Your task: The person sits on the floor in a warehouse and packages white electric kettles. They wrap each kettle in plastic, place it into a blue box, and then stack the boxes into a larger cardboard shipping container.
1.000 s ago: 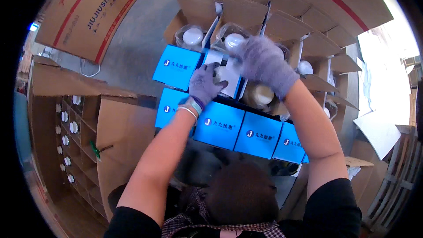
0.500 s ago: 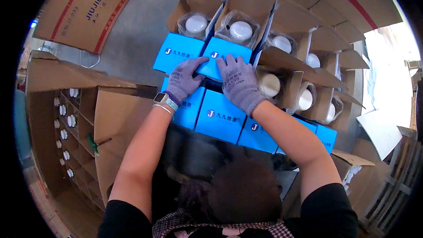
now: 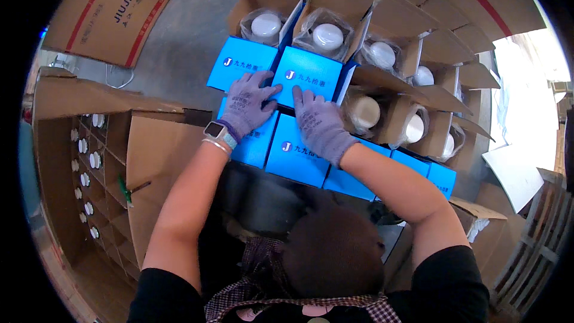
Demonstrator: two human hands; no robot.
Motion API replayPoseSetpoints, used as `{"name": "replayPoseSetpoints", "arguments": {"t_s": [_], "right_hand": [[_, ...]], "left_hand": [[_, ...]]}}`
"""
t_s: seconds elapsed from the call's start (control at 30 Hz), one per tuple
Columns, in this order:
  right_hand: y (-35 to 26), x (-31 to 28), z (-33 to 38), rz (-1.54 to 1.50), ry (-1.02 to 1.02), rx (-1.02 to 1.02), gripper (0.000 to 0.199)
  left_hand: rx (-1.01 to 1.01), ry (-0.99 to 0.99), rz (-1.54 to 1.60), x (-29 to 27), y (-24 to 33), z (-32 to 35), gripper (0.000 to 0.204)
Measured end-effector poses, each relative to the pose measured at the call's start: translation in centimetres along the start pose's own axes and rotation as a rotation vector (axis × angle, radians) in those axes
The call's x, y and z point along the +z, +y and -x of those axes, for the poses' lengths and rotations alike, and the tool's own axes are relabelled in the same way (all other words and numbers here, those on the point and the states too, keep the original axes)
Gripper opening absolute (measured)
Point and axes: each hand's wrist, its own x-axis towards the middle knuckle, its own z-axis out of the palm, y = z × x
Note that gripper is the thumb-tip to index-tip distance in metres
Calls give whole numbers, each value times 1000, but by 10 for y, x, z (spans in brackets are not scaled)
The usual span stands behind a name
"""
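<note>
Two gloved hands are laid flat, fingers spread, nothing gripped: the left hand point(image 3: 248, 103) on the second-row blue box point(image 3: 254, 137), the right hand point(image 3: 318, 122) reaching across the seam onto the closed blue box point(image 3: 311, 78) directly ahead, beside open cartons point(image 3: 382, 113) holding jars.

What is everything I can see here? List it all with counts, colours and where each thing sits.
closed blue boxes: about seven, bright blue lids, packed together in the middle, under the hands
open boxes: about seven, brown flaps up, behind and to the right of the blue ones
white jars: one in each open box, in clear bags
divided carton: one, brown, left, white caps in its cells
flat cardboard: one sheet, brown, upper left
watch: one, on left wrist
left hand: grey glove, flat on a blue lid
right hand: grey glove, flat on a blue lid
</note>
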Motion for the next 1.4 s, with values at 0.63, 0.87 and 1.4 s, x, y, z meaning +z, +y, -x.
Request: {"name": "replayPoseSetpoints", "arguments": {"t_s": [0.63, 0.87, 1.4], "right_hand": [[104, 14, 152, -197, 364, 313, 79], [106, 7, 141, -45, 104, 270, 81], [101, 12, 107, -363, 173, -18, 74]], "left_hand": [[-11, 29, 139, 28, 179, -33, 82], [-161, -346, 200, 8, 181, -118, 92], [-284, -263, 970, 76, 126, -102, 72]]}}
